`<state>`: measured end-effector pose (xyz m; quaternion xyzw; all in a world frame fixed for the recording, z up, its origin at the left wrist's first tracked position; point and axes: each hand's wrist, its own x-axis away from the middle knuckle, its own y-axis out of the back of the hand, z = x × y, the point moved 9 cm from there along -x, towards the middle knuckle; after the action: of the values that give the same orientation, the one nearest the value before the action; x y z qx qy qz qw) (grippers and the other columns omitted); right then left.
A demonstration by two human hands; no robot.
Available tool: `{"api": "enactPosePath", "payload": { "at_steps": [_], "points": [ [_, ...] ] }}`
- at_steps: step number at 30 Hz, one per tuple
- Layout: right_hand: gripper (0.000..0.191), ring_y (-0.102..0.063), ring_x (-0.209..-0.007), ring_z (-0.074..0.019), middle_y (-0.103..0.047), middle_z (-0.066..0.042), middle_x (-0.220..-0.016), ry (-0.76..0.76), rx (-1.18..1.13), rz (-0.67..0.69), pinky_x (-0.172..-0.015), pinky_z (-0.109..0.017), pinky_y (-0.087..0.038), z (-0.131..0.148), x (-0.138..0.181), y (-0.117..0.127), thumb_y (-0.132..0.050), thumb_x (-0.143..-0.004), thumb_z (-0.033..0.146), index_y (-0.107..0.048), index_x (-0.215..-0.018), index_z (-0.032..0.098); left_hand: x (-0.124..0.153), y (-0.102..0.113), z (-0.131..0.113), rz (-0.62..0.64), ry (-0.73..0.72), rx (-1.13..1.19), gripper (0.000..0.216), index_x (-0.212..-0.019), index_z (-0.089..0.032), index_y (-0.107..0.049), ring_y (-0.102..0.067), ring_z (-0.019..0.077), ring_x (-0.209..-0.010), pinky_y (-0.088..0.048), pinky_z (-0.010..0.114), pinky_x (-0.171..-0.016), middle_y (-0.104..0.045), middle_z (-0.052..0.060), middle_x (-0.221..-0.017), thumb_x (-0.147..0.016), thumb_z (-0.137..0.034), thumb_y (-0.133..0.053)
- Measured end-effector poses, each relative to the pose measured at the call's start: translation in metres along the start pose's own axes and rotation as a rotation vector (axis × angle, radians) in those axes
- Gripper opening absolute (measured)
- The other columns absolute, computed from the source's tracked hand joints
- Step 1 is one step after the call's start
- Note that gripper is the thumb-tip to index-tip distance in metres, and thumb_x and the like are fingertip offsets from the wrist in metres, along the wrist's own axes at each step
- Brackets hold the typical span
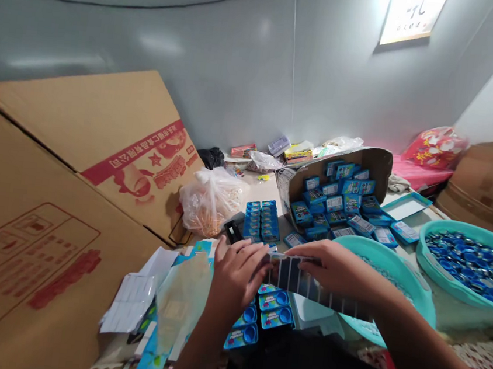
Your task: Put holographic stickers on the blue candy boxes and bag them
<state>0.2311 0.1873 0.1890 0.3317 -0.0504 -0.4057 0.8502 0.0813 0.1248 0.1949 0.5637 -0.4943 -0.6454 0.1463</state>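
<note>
Both my hands hold a long dark strip (302, 279), split into segments by pale crosswise lines; what it is made of I cannot tell. At its left end, the fingers of my left hand (237, 269) are closed on it. Gripping its upper edge further along is my right hand (330, 266), with part of the strip trailing below the wrist. Underneath lie blue packs (276, 317) with round blue wells, set out in two columns and partly covered by my hands. Just beyond, two rows of small blue packs (262, 220) lie beside a black object (233, 230).
A tipped carton (387, 164) spills small blue boxes (337, 203). On the right are a turquoise basin (429, 312) with small pale pieces and another basin (421, 258) of blue discs. Large cardboard (113, 153) stands left, near a clear plastic bag (213, 201) and papers (128, 304).
</note>
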Motion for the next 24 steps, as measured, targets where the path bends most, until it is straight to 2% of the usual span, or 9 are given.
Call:
{"api": "enactPosePath", "payload": {
  "at_steps": [2,5,10,13,15,17,20,22,24],
  "points": [
    [0.04,-0.072,-0.093,-0.0223,-0.076,0.002,-0.106,0.016,-0.016,-0.01,-0.084,-0.03,-0.055,0.007,0.001,0.005,-0.055,-0.082,0.012,-0.075,-0.11,0.032,-0.003,0.005,0.0,-0.059,-0.066,0.03,0.037,-0.124,-0.029,-0.06,-0.062,0.0233,-0.108,-0.028,0.054,-0.115,-0.072,0.004,-0.113,-0.087,-0.022,-0.063],
    [0.043,-0.072,-0.093,-0.0212,-0.076,0.004,-0.106,0.027,-0.078,-0.006,-0.082,-0.028,-0.056,0.014,0.003,0.006,-0.056,-0.082,0.011,-0.073,-0.114,0.034,0.001,0.01,-0.002,-0.214,-0.144,0.045,0.039,-0.121,-0.028,-0.062,-0.062,0.0228,-0.111,-0.041,0.048,-0.107,-0.071,0.006,-0.115,-0.084,-0.018,-0.068],
    [0.042,-0.071,-0.093,-0.0209,-0.075,0.004,-0.109,0.029,-0.065,0.015,-0.083,-0.029,-0.055,0.019,0.003,0.001,-0.055,-0.083,0.013,-0.072,-0.116,0.033,0.008,0.005,-0.002,-0.271,-0.141,0.037,0.034,-0.113,-0.026,-0.065,-0.058,0.0254,-0.121,-0.043,0.049,-0.106,-0.07,0.007,-0.119,-0.081,-0.016,-0.07],
    [0.038,-0.071,-0.093,-0.0219,-0.076,0.001,-0.107,-0.008,-0.05,-0.053,-0.084,-0.032,-0.054,0.004,-0.002,0.005,-0.054,-0.084,0.016,-0.073,-0.114,0.03,0.012,0.008,-0.003,-0.307,-0.139,0.067,0.023,-0.098,-0.026,-0.066,-0.058,0.0255,-0.122,-0.043,0.048,-0.107,-0.071,0.005,-0.115,-0.078,-0.016,-0.072],
    [0.038,-0.071,-0.09,-0.0234,-0.076,-0.001,-0.104,-0.1,0.029,-0.173,-0.082,-0.034,-0.054,-0.026,0.0,0.02,-0.054,-0.083,0.017,-0.073,-0.114,0.028,0.016,0.003,-0.005,-0.276,-0.143,0.176,0.019,-0.092,-0.026,-0.065,-0.062,0.0231,-0.116,-0.043,0.046,-0.107,-0.074,0.002,-0.106,-0.078,-0.015,-0.072],
    [0.039,-0.071,-0.083,-0.0245,-0.077,-0.004,-0.098,-0.247,0.169,-0.336,-0.076,-0.035,-0.053,-0.07,0.015,0.041,-0.054,-0.081,0.016,-0.072,-0.114,0.026,0.022,-0.009,0.002,-0.208,-0.026,0.38,0.012,-0.087,-0.025,-0.062,-0.068,0.0197,-0.104,-0.046,0.043,-0.104,-0.075,0.0,-0.093,-0.082,-0.015,-0.067],
    [0.042,-0.07,-0.079,-0.0248,-0.075,-0.009,-0.094,-0.492,0.304,-0.496,-0.072,-0.035,-0.052,-0.145,0.061,0.065,-0.052,-0.079,0.016,-0.069,-0.117,0.02,0.044,-0.04,0.031,-0.141,0.431,0.667,0.004,-0.088,-0.022,-0.058,-0.071,0.0174,-0.086,-0.054,0.037,-0.09,-0.072,0.001,-0.083,-0.088,-0.024,-0.062],
    [0.043,-0.068,-0.092,-0.0313,-0.071,-0.018,-0.107,-0.696,0.434,-0.51,-0.078,-0.041,-0.051,-0.186,0.098,0.068,-0.053,-0.08,0.017,-0.065,-0.122,0.013,0.066,-0.061,0.043,-0.094,0.686,0.75,0.019,-0.102,-0.022,-0.055,-0.07,0.0166,-0.081,-0.056,0.033,-0.082,-0.069,0.001,-0.084,-0.087,-0.031,-0.063],
    [0.051,-0.057,-0.113,-0.0423,-0.057,-0.03,-0.129,-0.835,0.637,-0.576,-0.088,-0.053,-0.046,-0.198,0.126,0.067,-0.056,-0.082,0.021,-0.057,-0.13,0.007,0.078,-0.077,0.044,0.022,0.765,0.766,0.041,-0.123,-0.023,-0.048,-0.07,0.0159,-0.083,-0.056,0.032,-0.082,-0.067,0.0,-0.088,-0.087,-0.032,-0.064]
  ]
}}
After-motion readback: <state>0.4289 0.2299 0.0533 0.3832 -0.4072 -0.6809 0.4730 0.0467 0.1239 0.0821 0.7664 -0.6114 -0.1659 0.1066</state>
